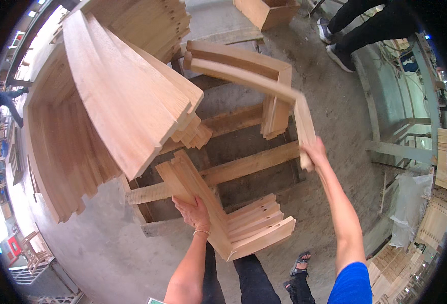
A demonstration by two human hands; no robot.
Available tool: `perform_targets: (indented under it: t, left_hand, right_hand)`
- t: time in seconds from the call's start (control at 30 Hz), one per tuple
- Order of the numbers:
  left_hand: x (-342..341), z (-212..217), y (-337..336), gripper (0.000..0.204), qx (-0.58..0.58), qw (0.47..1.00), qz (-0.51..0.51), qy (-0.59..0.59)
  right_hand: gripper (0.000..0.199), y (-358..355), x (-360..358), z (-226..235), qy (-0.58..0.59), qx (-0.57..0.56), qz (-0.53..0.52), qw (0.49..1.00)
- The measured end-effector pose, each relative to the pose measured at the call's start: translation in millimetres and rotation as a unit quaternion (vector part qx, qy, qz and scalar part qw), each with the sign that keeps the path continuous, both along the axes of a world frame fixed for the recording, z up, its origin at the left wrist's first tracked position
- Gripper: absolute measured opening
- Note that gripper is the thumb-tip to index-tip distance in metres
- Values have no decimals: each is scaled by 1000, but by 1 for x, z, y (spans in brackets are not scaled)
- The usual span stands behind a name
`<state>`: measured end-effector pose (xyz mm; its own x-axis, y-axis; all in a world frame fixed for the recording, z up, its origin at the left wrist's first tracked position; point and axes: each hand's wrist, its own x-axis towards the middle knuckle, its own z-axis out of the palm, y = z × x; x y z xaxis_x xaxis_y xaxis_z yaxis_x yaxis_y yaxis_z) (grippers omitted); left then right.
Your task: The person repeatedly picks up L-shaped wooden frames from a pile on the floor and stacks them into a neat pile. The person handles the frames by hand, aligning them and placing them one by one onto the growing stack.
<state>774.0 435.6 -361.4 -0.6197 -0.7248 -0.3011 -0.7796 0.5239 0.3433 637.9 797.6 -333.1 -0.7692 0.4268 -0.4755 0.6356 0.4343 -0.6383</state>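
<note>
My left hand [193,214], a beaded bracelet at its wrist, is closed around the edge of an L-shaped wooden piece [208,210] in the near stack. Several matching pieces [256,223] lie side by side there, with holes in their ends. Out to the right, my right hand [314,153] grips the short leg of another L-shaped wooden piece [249,78]. Its long leg reaches to the far left and looks slightly blurred. Behind it sit similar angled pieces [276,109]. Both groups are by a slatted wooden pallet [254,164].
Tall stacks of curved wooden panels [127,96] rise at the left, their corners jutting over the pallet. A wooden box [266,12] stands at the back. One person's legs [365,30] are at the far right; sandalled feet [299,263] are near. A metal frame [400,149] lines the right.
</note>
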Motion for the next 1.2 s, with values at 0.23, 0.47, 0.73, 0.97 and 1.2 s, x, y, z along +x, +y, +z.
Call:
perform_targets:
  t: [0.23,0.47,0.73,0.97,1.2]
  left_hand:
    - [19,9,-55,94,98,989,-91,62]
    - [-16,207,-71,93,125,896,-326,273]
    - [-8,321,-133,103,71,824,-562,33]
    - [65,306,-217,67,192,922,-291,170]
    - [48,336,-324,66,189,939,-62,281]
  right_hand:
    - [68,3,174,124,41,-67,-89,993]
    - [83,0,323,309,76,237,-21,968]
    - [81,-118,223,399,84,247,202,944]
    - [76,-181,145,415,359,273,368,813]
    - [42,-248,177,342,215,73,226,947]
